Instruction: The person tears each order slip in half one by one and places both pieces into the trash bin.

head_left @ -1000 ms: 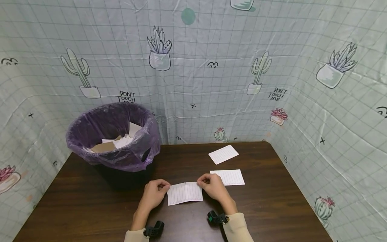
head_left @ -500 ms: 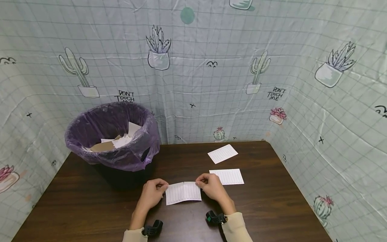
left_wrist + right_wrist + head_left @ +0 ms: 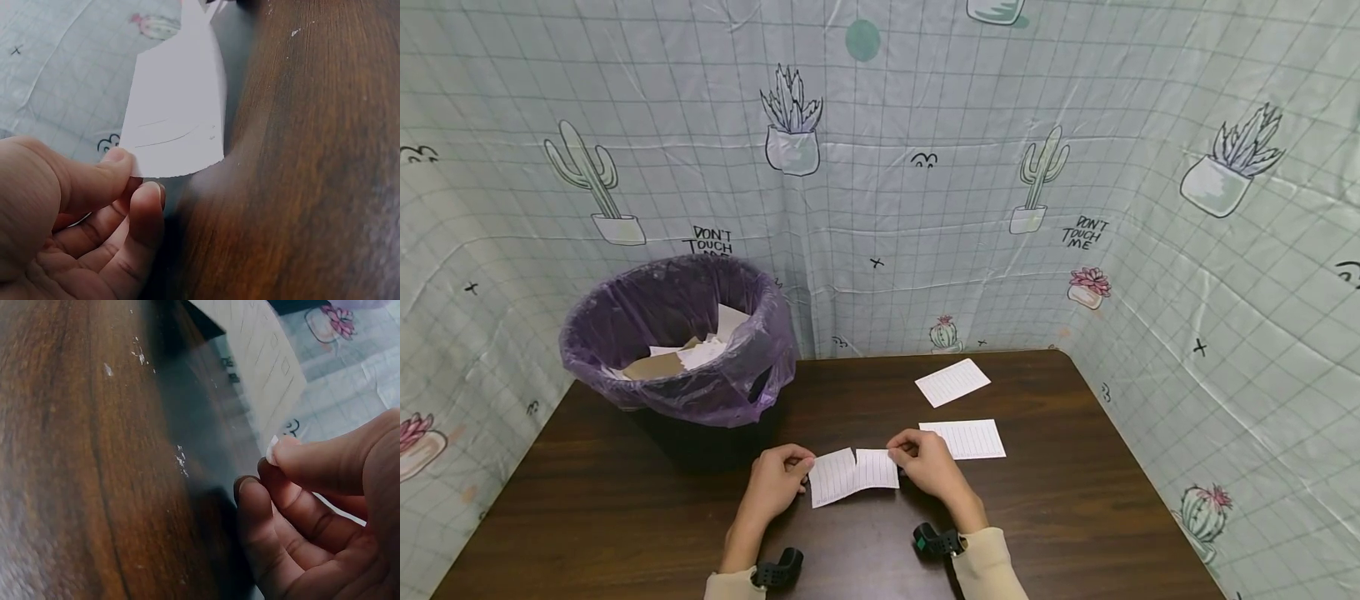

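Note:
A lined white paper slip [image 3: 832, 479] is stretched between both hands over the table. A tear runs down into it from the top edge near the middle, and its two halves tilt apart. My left hand [image 3: 777, 480] pinches the left upper corner between thumb and fingers; the left wrist view shows the thumb [image 3: 103, 181] on the slip's corner. At the opposite upper corner, my right hand [image 3: 931, 463] pinches the paper with thumb and index finger. In the right wrist view the slip's printed side [image 3: 269, 362] carries lines and small boxes.
Two more lined slips lie at the right: one [image 3: 970, 440] just beyond my right hand, another [image 3: 953, 382] farther back. A bin with a purple liner [image 3: 760, 358] holding torn paper and cardboard [image 3: 658, 365] stands at the left on the brown table [image 3: 1075, 517].
A gap has opened at the slip's top edge and deepened downward. The right half has tilted away from the left half. Both hands keep their pinch almost in place.

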Tool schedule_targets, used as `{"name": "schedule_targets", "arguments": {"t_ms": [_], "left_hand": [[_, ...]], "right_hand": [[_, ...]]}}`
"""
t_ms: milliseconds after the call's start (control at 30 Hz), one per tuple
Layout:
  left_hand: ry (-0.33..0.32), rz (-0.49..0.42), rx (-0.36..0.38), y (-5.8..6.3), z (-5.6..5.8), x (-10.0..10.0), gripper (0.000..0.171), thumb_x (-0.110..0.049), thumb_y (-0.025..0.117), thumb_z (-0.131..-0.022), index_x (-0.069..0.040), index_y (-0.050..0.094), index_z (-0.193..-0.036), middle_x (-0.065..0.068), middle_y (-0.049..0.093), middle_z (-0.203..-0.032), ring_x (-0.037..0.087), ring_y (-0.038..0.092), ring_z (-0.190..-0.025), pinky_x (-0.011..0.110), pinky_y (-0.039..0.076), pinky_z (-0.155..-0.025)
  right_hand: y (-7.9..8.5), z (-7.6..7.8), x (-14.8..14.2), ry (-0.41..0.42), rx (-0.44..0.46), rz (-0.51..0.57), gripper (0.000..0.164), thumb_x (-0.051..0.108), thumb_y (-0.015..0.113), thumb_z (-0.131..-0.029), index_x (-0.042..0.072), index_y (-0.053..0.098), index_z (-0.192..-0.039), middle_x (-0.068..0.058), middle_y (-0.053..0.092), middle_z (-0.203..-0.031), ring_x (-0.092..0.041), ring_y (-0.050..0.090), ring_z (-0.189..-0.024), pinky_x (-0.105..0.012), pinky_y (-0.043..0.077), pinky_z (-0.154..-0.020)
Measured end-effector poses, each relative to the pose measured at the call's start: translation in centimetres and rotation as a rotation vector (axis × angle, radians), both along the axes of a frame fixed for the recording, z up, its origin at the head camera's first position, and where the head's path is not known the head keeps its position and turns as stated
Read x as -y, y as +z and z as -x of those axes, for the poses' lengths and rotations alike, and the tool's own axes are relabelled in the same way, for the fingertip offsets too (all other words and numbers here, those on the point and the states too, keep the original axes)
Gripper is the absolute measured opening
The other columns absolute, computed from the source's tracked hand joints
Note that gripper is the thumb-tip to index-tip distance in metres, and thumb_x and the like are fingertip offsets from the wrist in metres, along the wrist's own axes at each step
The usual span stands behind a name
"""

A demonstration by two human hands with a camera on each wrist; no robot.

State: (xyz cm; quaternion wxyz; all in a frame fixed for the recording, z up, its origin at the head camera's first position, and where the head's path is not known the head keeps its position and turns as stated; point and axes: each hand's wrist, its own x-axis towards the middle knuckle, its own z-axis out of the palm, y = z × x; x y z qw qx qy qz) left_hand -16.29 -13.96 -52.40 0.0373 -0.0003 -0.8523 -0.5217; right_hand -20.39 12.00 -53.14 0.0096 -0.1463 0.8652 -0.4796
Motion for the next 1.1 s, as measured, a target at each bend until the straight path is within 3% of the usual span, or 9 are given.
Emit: {"name": "schedule_targets", "arguments": {"t_ms": [300,1100], "left_hand": [[0.012,-0.016,0.009,0.02,0.01,0.04,0.006,0.003,0.067,-0.094,0.004,0.073,-0.093,0.009,0.069,-0.074,0.016,0.063,-0.056,0.023,0.052,-0.053],[0.017,-0.061,0.024,0.05,-0.05,0.06,0.007,0.004,0.065,-0.096,0.007,0.071,-0.096,0.012,0.068,-0.076,0.018,0.064,-0.059,0.022,0.053,-0.054]], "right_hand": [[-0.04,0.07,-0.01,-0.008,0.034,0.066,0.005,0.000,0.069,-0.095,-0.002,0.073,-0.092,-0.010,0.071,-0.081,-0.013,0.065,-0.063,-0.022,0.055,-0.058],[-0.28,0.13,0.02,-0.017,0.048,0.074,0.006,-0.004,0.065,-0.095,-0.004,0.070,-0.091,-0.009,0.069,-0.078,-0.012,0.062,-0.061,-0.023,0.054,-0.056]]}}
